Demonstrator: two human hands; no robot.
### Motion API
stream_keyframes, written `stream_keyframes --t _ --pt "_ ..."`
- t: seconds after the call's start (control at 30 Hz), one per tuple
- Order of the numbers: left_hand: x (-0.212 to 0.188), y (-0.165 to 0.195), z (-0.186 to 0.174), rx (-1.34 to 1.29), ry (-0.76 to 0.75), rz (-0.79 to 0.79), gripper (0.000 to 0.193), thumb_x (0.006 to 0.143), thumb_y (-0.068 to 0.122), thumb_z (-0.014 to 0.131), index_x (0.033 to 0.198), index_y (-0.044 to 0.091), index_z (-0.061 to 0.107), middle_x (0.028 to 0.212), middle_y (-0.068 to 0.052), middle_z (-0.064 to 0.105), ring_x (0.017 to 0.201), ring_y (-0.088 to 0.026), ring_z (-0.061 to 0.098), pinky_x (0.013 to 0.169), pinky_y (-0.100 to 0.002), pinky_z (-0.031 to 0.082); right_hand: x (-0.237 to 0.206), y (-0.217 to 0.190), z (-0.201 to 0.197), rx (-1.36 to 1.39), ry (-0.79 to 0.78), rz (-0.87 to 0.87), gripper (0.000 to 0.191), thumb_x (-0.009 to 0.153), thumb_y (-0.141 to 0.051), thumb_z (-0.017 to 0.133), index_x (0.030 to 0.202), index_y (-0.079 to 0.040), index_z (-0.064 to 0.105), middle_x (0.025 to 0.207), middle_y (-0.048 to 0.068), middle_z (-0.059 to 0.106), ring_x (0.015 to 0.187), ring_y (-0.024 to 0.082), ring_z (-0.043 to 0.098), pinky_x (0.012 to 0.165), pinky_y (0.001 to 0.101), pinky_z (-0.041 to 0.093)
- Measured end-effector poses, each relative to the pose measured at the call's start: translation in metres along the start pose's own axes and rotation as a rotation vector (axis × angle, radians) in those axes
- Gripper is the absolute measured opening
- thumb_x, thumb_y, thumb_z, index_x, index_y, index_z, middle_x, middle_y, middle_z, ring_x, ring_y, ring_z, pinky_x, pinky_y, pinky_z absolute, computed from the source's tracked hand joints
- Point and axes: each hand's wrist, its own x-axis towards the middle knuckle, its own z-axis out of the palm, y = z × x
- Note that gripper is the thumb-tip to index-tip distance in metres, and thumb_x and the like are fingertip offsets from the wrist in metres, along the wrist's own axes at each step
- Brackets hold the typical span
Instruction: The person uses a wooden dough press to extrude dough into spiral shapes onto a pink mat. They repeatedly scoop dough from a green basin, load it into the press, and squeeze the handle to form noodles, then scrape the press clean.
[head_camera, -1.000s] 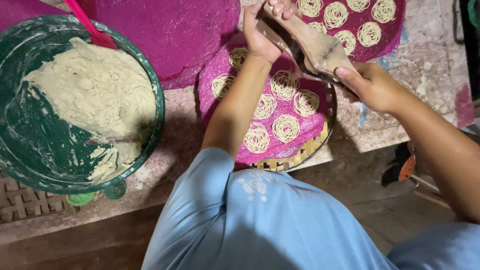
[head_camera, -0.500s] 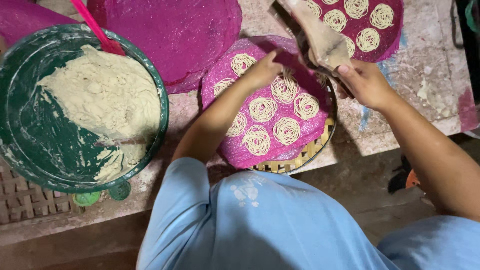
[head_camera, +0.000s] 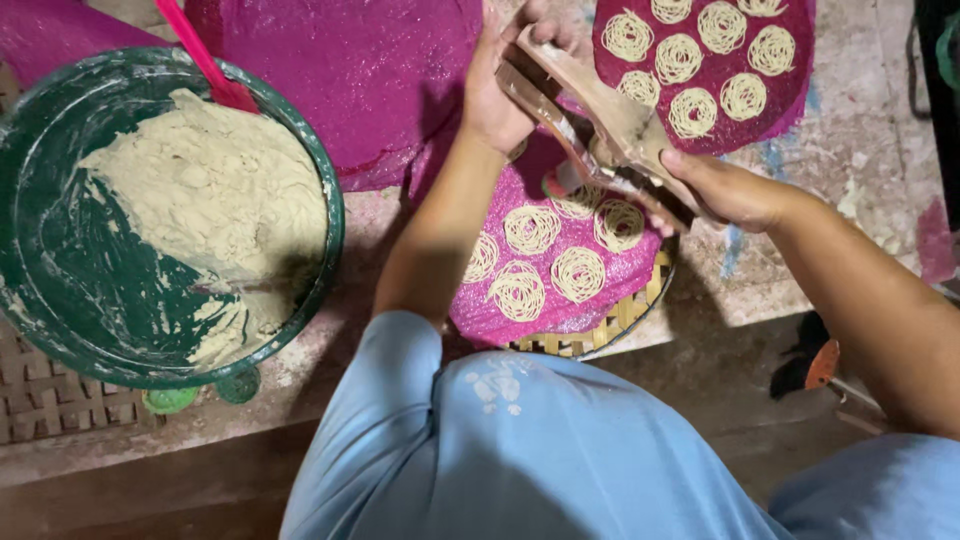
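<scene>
**Holding the wooden press over the noodle mat**

Gripping the wooden press (head_camera: 600, 130) at both ends, I have it slanted above the pink mat (head_camera: 560, 300) right in front of me. My left hand (head_camera: 500, 85) is closed around the far, upper end of the press, fingers curled over its top edge. My right hand (head_camera: 725, 190) is wrapped around the near, lower end, thumb on top. Both grips are shut tight on the wood.

Below the press, the pink mat lies on a round woven tray (head_camera: 610, 325) whose edge shows at the near side. On the mat sit about 6 pale noodle coils (head_camera: 578, 273), each a loose round nest, close together but mostly apart. A second pink mat (head_camera: 790, 110) further off on my right carries more coils. A third pink mat (head_camera: 370, 70) on my left lies bare.

Well to my left on the table (head_camera: 870, 150) stands a big green bowl (head_camera: 325, 250) with pale dough (head_camera: 200, 190) heaped in it, and a red handle (head_camera: 200, 55) sticks out of the dough.
</scene>
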Motion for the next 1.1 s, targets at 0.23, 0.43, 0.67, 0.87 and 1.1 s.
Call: stream_keyframes --t 0.23,0.43,0.67,0.87,1.1 --pt "0.038 0.028 -0.016 -0.044 -0.249 0.176 0.051 0.107 0.058 0.039 0.083 0.014 0.048 0.078 0.000 0.043 0.079 -0.018 0.048 0.087 -0.037 0.044 0.031 -0.051 0.006 -0.418 0.350 0.041 0.072 0.102 -0.066 0.035 0.099 -0.002 0.068 0.076 0.013 0.068 0.067 0.023 0.064 0.065 0.0431 0.055" --pt "0.034 0.024 -0.022 -0.026 -0.134 0.168 0.057 0.102 0.065 0.035 0.076 0.016 0.048 0.068 0.002 0.043 0.069 -0.017 0.048 0.084 -0.039 0.045 0.034 -0.056 0.014 -0.443 0.313 0.131 0.079 0.103 -0.068 0.031 0.092 0.000 0.070 0.068 0.012 0.068 0.061 0.022 0.068 0.062 0.0397 0.057" --pt "0.055 0.031 -0.007 0.013 -0.112 0.242 0.050 0.102 0.054 0.037 0.073 0.015 0.046 0.065 0.001 0.042 0.068 -0.020 0.048 0.082 -0.042 0.045 0.041 -0.064 0.005 -0.492 0.435 0.053 0.073 0.103 -0.067 0.036 0.098 -0.003 0.069 0.069 0.011 0.066 0.060 0.021 0.064 0.057 0.0396 0.052" --pt "0.044 0.031 -0.012 0.028 0.017 0.210 0.051 0.099 0.056 0.036 0.071 0.015 0.046 0.062 0.001 0.041 0.062 -0.018 0.046 0.076 -0.040 0.044 0.039 -0.057 0.008 -0.396 0.332 0.064 0.076 0.105 -0.065 0.036 0.092 0.001 0.070 0.063 0.011 0.065 0.053 0.021 0.063 0.054 0.0390 0.053" --pt "0.059 0.026 0.013 -0.088 -0.078 0.209 0.049 0.099 0.054 0.039 0.074 0.013 0.049 0.068 -0.001 0.050 0.068 -0.021 0.052 0.082 -0.042 0.045 0.042 -0.063 -0.011 -0.537 0.546 0.119 0.068 0.105 -0.064 0.043 0.125 -0.003 0.068 0.071 0.012 0.066 0.059 0.019 0.064 0.057 0.0367 0.050"
